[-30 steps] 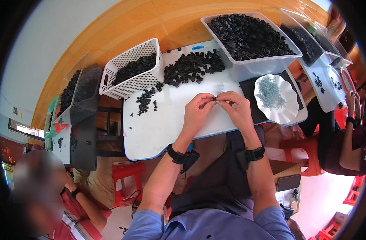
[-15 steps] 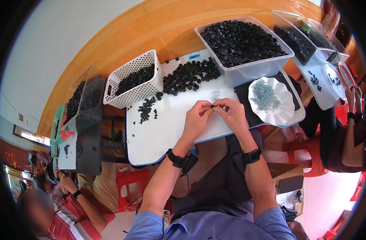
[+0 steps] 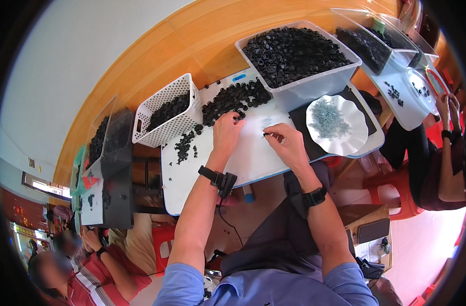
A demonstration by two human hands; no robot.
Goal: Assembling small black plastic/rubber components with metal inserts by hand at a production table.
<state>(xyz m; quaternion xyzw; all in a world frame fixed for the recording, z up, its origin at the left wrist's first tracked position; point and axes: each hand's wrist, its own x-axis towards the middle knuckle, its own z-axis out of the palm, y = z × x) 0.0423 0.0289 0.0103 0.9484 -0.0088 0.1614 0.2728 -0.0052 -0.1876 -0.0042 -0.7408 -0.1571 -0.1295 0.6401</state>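
Fingers of the left hand (image 3: 227,131) reached into the loose pile of small black parts (image 3: 234,98) on the white table (image 3: 202,173), closing on one; whether it was gripped could not be told. The right hand (image 3: 288,147) pinched a tiny dark piece (image 3: 266,135) between thumb and forefinger. Behind the pile stood a clear bin (image 3: 294,56) of black parts, left of it a white basket (image 3: 164,115). A white scalloped dish (image 3: 339,125) of small grey screws lay just right of the right hand.
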